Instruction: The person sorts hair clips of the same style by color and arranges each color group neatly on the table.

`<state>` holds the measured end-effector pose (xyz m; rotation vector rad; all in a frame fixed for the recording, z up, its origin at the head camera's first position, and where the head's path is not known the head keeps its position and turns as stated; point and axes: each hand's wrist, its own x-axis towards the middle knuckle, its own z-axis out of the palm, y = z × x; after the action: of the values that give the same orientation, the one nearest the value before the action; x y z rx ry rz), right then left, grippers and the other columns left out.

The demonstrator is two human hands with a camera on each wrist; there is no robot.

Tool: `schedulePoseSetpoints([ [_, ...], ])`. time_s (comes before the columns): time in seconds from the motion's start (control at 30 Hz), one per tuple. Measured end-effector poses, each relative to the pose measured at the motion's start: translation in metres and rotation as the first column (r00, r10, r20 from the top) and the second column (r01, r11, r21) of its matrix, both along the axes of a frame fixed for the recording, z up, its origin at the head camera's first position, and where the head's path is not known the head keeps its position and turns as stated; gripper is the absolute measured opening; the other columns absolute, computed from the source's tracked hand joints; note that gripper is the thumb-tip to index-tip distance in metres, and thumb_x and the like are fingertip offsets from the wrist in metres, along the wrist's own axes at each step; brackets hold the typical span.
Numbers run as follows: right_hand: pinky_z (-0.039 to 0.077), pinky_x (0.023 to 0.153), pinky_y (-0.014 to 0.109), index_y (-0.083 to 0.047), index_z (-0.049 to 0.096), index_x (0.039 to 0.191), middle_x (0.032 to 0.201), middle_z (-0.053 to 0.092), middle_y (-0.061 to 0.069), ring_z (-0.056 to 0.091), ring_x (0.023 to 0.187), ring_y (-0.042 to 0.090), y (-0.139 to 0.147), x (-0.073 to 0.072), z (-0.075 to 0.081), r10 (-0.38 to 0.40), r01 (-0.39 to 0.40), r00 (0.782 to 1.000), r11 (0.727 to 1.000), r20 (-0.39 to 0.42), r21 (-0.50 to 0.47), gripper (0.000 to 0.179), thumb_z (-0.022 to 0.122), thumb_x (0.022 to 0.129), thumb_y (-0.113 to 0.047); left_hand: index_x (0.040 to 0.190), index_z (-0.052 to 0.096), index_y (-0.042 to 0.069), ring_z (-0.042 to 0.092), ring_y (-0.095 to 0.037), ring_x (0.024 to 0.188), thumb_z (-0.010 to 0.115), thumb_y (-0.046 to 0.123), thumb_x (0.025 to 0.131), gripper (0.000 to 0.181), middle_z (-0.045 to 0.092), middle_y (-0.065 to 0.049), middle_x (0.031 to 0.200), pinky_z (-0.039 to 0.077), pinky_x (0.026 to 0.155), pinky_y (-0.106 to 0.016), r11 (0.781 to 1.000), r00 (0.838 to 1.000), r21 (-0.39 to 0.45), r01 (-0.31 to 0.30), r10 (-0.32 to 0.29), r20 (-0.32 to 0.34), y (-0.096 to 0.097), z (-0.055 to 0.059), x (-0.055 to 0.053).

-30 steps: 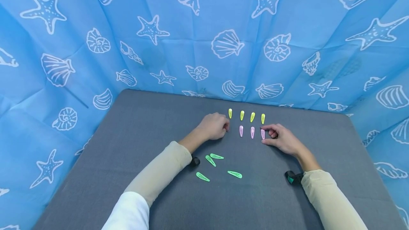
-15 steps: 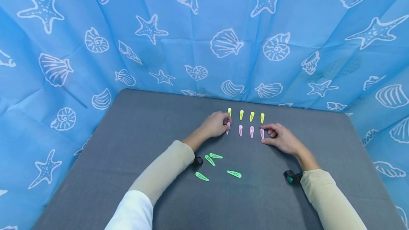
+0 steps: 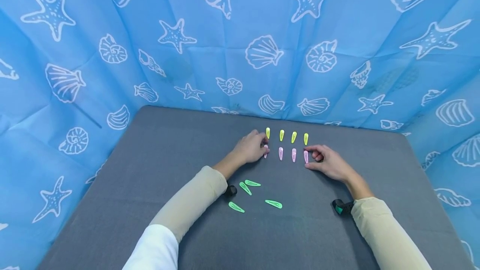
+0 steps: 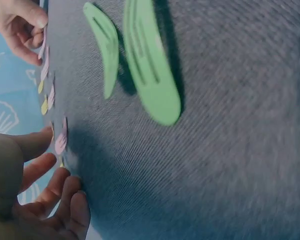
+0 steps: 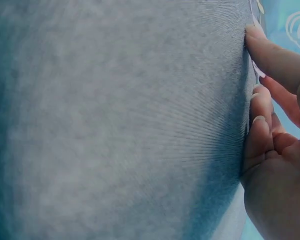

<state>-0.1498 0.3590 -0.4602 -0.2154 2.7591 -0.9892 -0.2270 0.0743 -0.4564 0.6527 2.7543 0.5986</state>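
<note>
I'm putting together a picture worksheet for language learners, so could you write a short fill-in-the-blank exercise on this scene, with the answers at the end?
1. The row nearest the blue curtain has four ____ hair clips.
2. The pink clips form a row of ____.
3. Outside the two rows, the scattered clips are all ____.
4. The right grip has its thumb and forefinger at the pink row's ____ end.

Missing words: yellow; four; green; right.

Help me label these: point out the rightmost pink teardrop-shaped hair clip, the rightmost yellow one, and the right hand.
Rightmost pink teardrop-shaped hair clip (image 3: 306, 157): head view, middle of body.
Rightmost yellow teardrop-shaped hair clip (image 3: 306, 139): head view, middle of body.
Right hand (image 3: 331, 163): head view, back of hand.
</note>
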Motion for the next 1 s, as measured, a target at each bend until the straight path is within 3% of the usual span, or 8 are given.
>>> schedulePoseSetpoints([
  [0.1, 0.040, 0.079, 0.026, -0.003, 0.058, 0.138, 0.106, 0.055, 0.010, 0.050, 0.093, 0.020, -0.001, 0.001, 0.000, -0.007, 0.007, 1.000, 1.000, 0.008, -0.001, 0.057, 0.079, 0.091, -0.025, 0.131, 0.063, 0.022, 0.058, -0.018, 0.103, 0.063, 0.043, 0.101, 0.037, 0.058, -0.001, 0.117, 0.052, 0.087, -0.038, 1.000, 0.999, -0.007, -0.016, 0.016, -0.033, -0.003, 0.005, 0.001],
  [0.2, 0.043, 0.082, 0.031, -0.002, 0.055, 0.140, 0.110, 0.057, 0.013, 0.053, 0.096, 0.022, -0.002, 0.004, 0.001, -0.019, 0.019, 1.000, 1.000, 0.005, 0.024, 0.058, 0.076, 0.093, -0.028, 0.139, 0.058, 0.022, 0.055, -0.023, 0.121, 0.058, 0.048, 0.102, 0.046, 0.057, -0.003, 0.129, 0.050, 0.099, -0.043, 0.999, 0.992, -0.039, -0.015, 0.010, -0.125, -0.008, 0.013, 0.003],
  [0.4, 0.047, 0.096, 0.059, 0.001, 0.039, 0.152, 0.134, 0.049, 0.028, 0.053, 0.117, 0.041, -0.012, 0.018, 0.009, -0.069, 0.075, 0.997, 0.986, -0.041, 0.147, 0.071, 0.065, 0.100, -0.040, 0.155, 0.041, 0.029, 0.034, -0.029, 0.151, 0.047, 0.061, 0.102, 0.063, 0.038, -0.005, 0.161, 0.035, 0.119, -0.050, 0.993, 0.947, -0.116, 0.022, -0.058, -0.317, -0.027, 0.027, 0.009],
  [0.57, 0.031, 0.109, 0.073, -0.001, 0.020, 0.161, 0.155, 0.026, 0.037, 0.030, 0.138, 0.057, -0.028, 0.033, 0.016, -0.093, 0.120, 0.989, 0.960, -0.118, 0.253, 0.087, 0.060, 0.101, -0.050, 0.162, 0.024, 0.035, 0.006, -0.033, 0.161, 0.045, 0.068, 0.099, 0.074, 0.013, -0.001, 0.173, 0.011, 0.129, -0.055, 0.988, 0.921, -0.148, 0.052, -0.105, -0.375, -0.052, 0.028, 0.019],
  [0.7, 0.022, 0.113, 0.075, -0.006, 0.013, 0.163, 0.163, 0.014, 0.035, 0.016, 0.147, 0.061, -0.041, 0.045, 0.020, -0.068, 0.128, 0.980, 0.936, -0.189, 0.327, 0.093, 0.058, 0.099, -0.055, 0.163, 0.014, 0.039, -0.008, -0.033, 0.161, 0.042, 0.074, 0.097, 0.080, 0.001, 0.002, 0.174, 0.004, 0.128, -0.058, 0.978, 0.905, -0.205, 0.046, -0.128, -0.406, -0.075, 0.024, 0.029],
  [0.87, 0.014, 0.116, 0.076, -0.010, 0.014, 0.164, 0.168, 0.009, 0.028, 0.008, 0.152, 0.058, -0.056, 0.061, 0.020, -0.006, 0.106, 0.966, 0.921, -0.257, 0.375, 0.094, 0.059, 0.097, -0.058, 0.163, 0.013, 0.039, -0.008, -0.035, 0.161, 0.045, 0.075, 0.095, 0.084, 0.002, 0.001, 0.174, 0.006, 0.127, -0.060, 0.977, 0.898, -0.208, 0.047, -0.133, -0.420, -0.099, 0.018, 0.043],
  [1.0, 0.013, 0.119, 0.073, -0.013, 0.015, 0.164, 0.170, 0.008, 0.024, 0.008, 0.155, 0.053, -0.072, 0.073, 0.020, 0.041, 0.069, 0.962, 0.920, -0.270, 0.385, 0.095, 0.061, 0.095, -0.060, 0.163, 0.016, 0.038, -0.002, -0.037, 0.161, 0.051, 0.074, 0.094, 0.086, 0.007, -0.001, 0.174, 0.008, 0.127, -0.062, 0.985, 0.912, -0.162, 0.058, -0.118, -0.393, -0.113, 0.016, 0.056],
])
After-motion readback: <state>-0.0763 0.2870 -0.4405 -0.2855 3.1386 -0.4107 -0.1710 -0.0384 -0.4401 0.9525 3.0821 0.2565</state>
